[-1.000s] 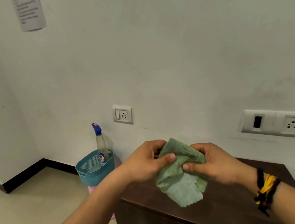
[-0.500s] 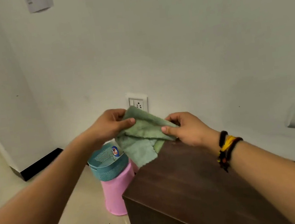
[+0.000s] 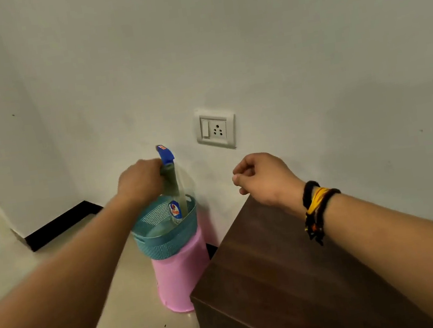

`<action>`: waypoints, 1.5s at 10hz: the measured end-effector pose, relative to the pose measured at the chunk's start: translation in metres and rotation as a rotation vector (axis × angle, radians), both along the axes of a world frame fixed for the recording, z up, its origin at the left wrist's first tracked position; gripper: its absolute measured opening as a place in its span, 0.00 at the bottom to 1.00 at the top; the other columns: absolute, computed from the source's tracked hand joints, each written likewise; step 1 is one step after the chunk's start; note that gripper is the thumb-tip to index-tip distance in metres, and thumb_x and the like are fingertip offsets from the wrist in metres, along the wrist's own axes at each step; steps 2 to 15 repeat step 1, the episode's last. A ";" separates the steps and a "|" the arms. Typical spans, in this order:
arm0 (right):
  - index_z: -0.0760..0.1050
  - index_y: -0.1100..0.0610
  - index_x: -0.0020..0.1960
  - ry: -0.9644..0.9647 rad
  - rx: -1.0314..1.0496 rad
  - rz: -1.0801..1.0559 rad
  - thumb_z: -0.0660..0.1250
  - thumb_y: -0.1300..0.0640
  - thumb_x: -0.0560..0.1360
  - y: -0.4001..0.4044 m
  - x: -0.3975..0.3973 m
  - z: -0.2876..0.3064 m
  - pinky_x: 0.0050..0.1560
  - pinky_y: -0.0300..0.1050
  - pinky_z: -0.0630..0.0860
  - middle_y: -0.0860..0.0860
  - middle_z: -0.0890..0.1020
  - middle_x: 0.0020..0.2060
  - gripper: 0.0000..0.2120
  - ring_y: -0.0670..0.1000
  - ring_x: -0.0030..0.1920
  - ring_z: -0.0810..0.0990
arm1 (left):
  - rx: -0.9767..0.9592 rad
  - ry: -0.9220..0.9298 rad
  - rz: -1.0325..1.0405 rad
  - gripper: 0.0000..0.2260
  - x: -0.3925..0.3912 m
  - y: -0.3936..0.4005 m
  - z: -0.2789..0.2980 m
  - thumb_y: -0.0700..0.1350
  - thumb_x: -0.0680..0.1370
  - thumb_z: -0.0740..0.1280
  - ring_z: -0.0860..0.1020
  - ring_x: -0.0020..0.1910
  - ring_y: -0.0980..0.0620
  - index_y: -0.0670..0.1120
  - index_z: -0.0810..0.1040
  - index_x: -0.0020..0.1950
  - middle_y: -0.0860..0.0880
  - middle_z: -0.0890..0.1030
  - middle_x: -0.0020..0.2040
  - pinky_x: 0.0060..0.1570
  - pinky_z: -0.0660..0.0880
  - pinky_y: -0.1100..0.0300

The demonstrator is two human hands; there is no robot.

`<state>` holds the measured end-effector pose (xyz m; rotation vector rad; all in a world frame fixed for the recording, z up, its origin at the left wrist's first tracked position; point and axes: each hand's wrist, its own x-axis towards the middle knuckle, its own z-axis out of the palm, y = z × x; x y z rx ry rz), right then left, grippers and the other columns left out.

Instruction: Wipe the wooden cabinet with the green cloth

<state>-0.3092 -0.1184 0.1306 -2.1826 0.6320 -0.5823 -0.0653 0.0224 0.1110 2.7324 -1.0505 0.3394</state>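
The green cloth (image 3: 170, 182) hangs bunched in a narrow strip from my left hand (image 3: 140, 182), which is shut on its top end. It dangles over the teal basket (image 3: 169, 241), in front of the spray bottle. My right hand (image 3: 263, 178) hovers above the far left corner of the dark wooden cabinet (image 3: 280, 269), fingers curled in with nothing in them. It does not touch the cabinet top.
A spray bottle with a blue head (image 3: 165, 153) stands in the teal basket, which sits on an upturned pink bucket (image 3: 180, 280) left of the cabinet. A white wall socket (image 3: 215, 128) is above them. Pale floor lies at left.
My right hand has let go of the cloth and stayed over the cabinet corner. My left hand has carried the cloth left and down over the basket. The view has shifted left.
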 end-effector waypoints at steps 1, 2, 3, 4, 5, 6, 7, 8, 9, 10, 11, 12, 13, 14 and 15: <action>0.78 0.53 0.56 0.030 -0.148 -0.003 0.66 0.52 0.79 -0.001 0.000 -0.006 0.38 0.37 0.73 0.48 0.83 0.47 0.08 0.49 0.48 0.82 | 0.166 -0.059 -0.067 0.20 -0.002 -0.012 -0.049 0.51 0.78 0.65 0.79 0.53 0.43 0.47 0.69 0.68 0.45 0.79 0.60 0.50 0.79 0.46; 0.78 0.53 0.56 0.030 -0.148 -0.003 0.66 0.52 0.79 -0.001 0.000 -0.006 0.38 0.37 0.73 0.48 0.83 0.47 0.08 0.49 0.48 0.82 | 0.166 -0.059 -0.067 0.20 -0.002 -0.012 -0.049 0.51 0.78 0.65 0.79 0.53 0.43 0.47 0.69 0.68 0.45 0.79 0.60 0.50 0.79 0.46; 0.78 0.53 0.56 0.030 -0.148 -0.003 0.66 0.52 0.79 -0.001 0.000 -0.006 0.38 0.37 0.73 0.48 0.83 0.47 0.08 0.49 0.48 0.82 | 0.166 -0.059 -0.067 0.20 -0.002 -0.012 -0.049 0.51 0.78 0.65 0.79 0.53 0.43 0.47 0.69 0.68 0.45 0.79 0.60 0.50 0.79 0.46; 0.78 0.53 0.56 0.030 -0.148 -0.003 0.66 0.52 0.79 -0.001 0.000 -0.006 0.38 0.37 0.73 0.48 0.83 0.47 0.08 0.49 0.48 0.82 | 0.166 -0.059 -0.067 0.20 -0.002 -0.012 -0.049 0.51 0.78 0.65 0.79 0.53 0.43 0.47 0.69 0.68 0.45 0.79 0.60 0.50 0.79 0.46; 0.78 0.53 0.56 0.030 -0.148 -0.003 0.66 0.52 0.79 -0.001 0.000 -0.006 0.38 0.37 0.73 0.48 0.83 0.47 0.08 0.49 0.48 0.82 | 0.166 -0.059 -0.067 0.20 -0.002 -0.012 -0.049 0.51 0.78 0.65 0.79 0.53 0.43 0.47 0.69 0.68 0.45 0.79 0.60 0.50 0.79 0.46; 0.78 0.53 0.56 0.030 -0.148 -0.003 0.66 0.52 0.79 -0.001 0.000 -0.006 0.38 0.37 0.73 0.48 0.83 0.47 0.08 0.49 0.48 0.82 | 0.166 -0.059 -0.067 0.20 -0.002 -0.012 -0.049 0.51 0.78 0.65 0.79 0.53 0.43 0.47 0.69 0.68 0.45 0.79 0.60 0.50 0.79 0.46; 0.78 0.53 0.56 0.030 -0.148 -0.003 0.66 0.52 0.79 -0.001 0.000 -0.006 0.38 0.37 0.73 0.48 0.83 0.47 0.08 0.49 0.48 0.82 | 0.166 -0.059 -0.067 0.20 -0.002 -0.012 -0.049 0.51 0.78 0.65 0.79 0.53 0.43 0.47 0.69 0.68 0.45 0.79 0.60 0.50 0.79 0.46; 0.78 0.53 0.56 0.030 -0.148 -0.003 0.66 0.52 0.79 -0.001 0.000 -0.006 0.38 0.37 0.73 0.48 0.83 0.47 0.08 0.49 0.48 0.82 | 0.166 -0.059 -0.067 0.20 -0.002 -0.012 -0.049 0.51 0.78 0.65 0.79 0.53 0.43 0.47 0.69 0.68 0.45 0.79 0.60 0.50 0.79 0.46; 0.78 0.53 0.56 0.030 -0.148 -0.003 0.66 0.52 0.79 -0.001 0.000 -0.006 0.38 0.37 0.73 0.48 0.83 0.47 0.08 0.49 0.48 0.82 | 0.166 -0.059 -0.067 0.20 -0.002 -0.012 -0.049 0.51 0.78 0.65 0.79 0.53 0.43 0.47 0.69 0.68 0.45 0.79 0.60 0.50 0.79 0.46; 0.78 0.53 0.56 0.030 -0.148 -0.003 0.66 0.52 0.79 -0.001 0.000 -0.006 0.38 0.37 0.73 0.48 0.83 0.47 0.08 0.49 0.48 0.82 | 0.166 -0.059 -0.067 0.20 -0.002 -0.012 -0.049 0.51 0.78 0.65 0.79 0.53 0.43 0.47 0.69 0.68 0.45 0.79 0.60 0.50 0.79 0.46; 0.78 0.53 0.56 0.030 -0.148 -0.003 0.66 0.52 0.79 -0.001 0.000 -0.006 0.38 0.37 0.73 0.48 0.83 0.47 0.08 0.49 0.48 0.82 | 0.166 -0.059 -0.067 0.20 -0.002 -0.012 -0.049 0.51 0.78 0.65 0.79 0.53 0.43 0.47 0.69 0.68 0.45 0.79 0.60 0.50 0.79 0.46; 0.78 0.53 0.56 0.030 -0.148 -0.003 0.66 0.52 0.79 -0.001 0.000 -0.006 0.38 0.37 0.73 0.48 0.83 0.47 0.08 0.49 0.48 0.82 | 0.166 -0.059 -0.067 0.20 -0.002 -0.012 -0.049 0.51 0.78 0.65 0.79 0.53 0.43 0.47 0.69 0.68 0.45 0.79 0.60 0.50 0.79 0.46; 0.78 0.53 0.56 0.030 -0.148 -0.003 0.66 0.52 0.79 -0.001 0.000 -0.006 0.38 0.37 0.73 0.48 0.83 0.47 0.08 0.49 0.48 0.82 | 0.166 -0.059 -0.067 0.20 -0.002 -0.012 -0.049 0.51 0.78 0.65 0.79 0.53 0.43 0.47 0.69 0.68 0.45 0.79 0.60 0.50 0.79 0.46; 0.78 0.53 0.56 0.030 -0.148 -0.003 0.66 0.52 0.79 -0.001 0.000 -0.006 0.38 0.37 0.73 0.48 0.83 0.47 0.08 0.49 0.48 0.82 | 0.166 -0.059 -0.067 0.20 -0.002 -0.012 -0.049 0.51 0.78 0.65 0.79 0.53 0.43 0.47 0.69 0.68 0.45 0.79 0.60 0.50 0.79 0.46; 0.78 0.53 0.56 0.030 -0.148 -0.003 0.66 0.52 0.79 -0.001 0.000 -0.006 0.38 0.37 0.73 0.48 0.83 0.47 0.08 0.49 0.48 0.82 | 0.166 -0.059 -0.067 0.20 -0.002 -0.012 -0.049 0.51 0.78 0.65 0.79 0.53 0.43 0.47 0.69 0.68 0.45 0.79 0.60 0.50 0.79 0.46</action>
